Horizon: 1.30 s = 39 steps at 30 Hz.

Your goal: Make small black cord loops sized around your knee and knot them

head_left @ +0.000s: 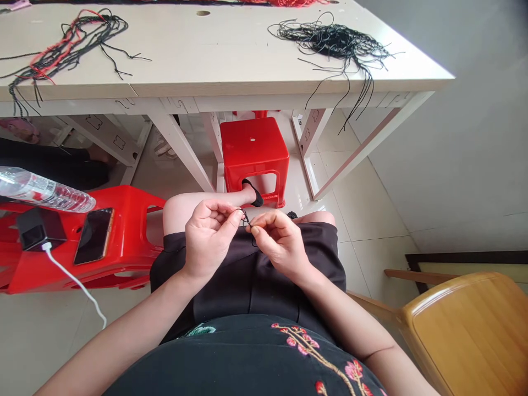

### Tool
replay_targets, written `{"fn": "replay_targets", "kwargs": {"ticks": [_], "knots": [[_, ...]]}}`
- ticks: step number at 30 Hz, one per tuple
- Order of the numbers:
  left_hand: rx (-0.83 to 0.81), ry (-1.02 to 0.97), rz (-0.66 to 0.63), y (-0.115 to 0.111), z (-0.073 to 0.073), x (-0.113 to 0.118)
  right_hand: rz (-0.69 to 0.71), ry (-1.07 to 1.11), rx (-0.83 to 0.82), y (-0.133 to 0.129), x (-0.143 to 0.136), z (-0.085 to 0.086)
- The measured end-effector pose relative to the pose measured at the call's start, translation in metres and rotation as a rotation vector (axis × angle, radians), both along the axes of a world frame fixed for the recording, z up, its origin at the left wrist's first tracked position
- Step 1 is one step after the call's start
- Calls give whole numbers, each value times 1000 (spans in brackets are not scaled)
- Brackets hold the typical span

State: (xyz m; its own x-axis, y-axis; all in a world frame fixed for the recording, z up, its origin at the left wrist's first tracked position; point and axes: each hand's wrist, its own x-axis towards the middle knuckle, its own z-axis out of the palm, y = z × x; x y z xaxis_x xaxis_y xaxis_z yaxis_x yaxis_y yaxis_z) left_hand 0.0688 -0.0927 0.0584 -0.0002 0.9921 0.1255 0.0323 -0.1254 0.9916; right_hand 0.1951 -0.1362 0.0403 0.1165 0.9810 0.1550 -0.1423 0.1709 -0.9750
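A thin black cord [246,218] runs between my two hands above my lap, with a small loop showing at the fingertips. My left hand [210,234] pinches one part of it between thumb and forefinger. Slightly lower, my right hand [282,239] pinches the cord too, thumb against forefinger. A loose bit of cord hangs just below the right fingertips. Whether the cord is knotted there is too small to tell.
Ahead stands a pale table [206,60] bearing a tangled black cord pile [334,41] and braided black and red cords [70,47]. Below is a red stool [253,143]. At left, another red stool [132,231] holds a phone [94,235], a black charger [39,228] and a bottle [45,188]. A wooden chair [474,330] is at right.
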Motion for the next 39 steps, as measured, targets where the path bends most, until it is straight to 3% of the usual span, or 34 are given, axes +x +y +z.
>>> {"fn": "replay_targets", "kwargs": {"ticks": [3, 5, 8, 13, 17, 22, 25, 28, 31, 34, 37, 39], "knots": [[20, 23, -6, -2, 1, 0, 18, 196, -105, 1, 1, 2], [34, 41, -2, -2, 2, 0, 19, 201, -131, 2, 3, 2], [70, 60, 19, -1, 3, -2, -15, 78, -93, 2, 7, -3], [106, 94, 28, 0, 2, -3, -194, -264, 61, 0, 11, -12], [110, 98, 17, -1, 1, -3, -186, -241, 53, -1, 11, -10], [142, 118, 20, -1, 0, -3, -297, -440, 151, -2, 10, -4], [157, 123, 11, 1, -3, -3, -205, -179, 41, -2, 10, 2], [173, 122, 13, 3, -4, -3, 19, 249, -176, 0, 14, 8], [178, 115, 23, 7, -5, -5, 208, 450, -306, -2, 24, 12], [171, 94, 47, 12, -5, -9, 209, 391, -283, -10, 41, 11], [152, 69, 78, 17, -6, -14, 183, 186, -195, -23, 63, 15], [144, 49, 85, 19, -8, -15, 255, 10, -180, -31, 75, 20]]}}
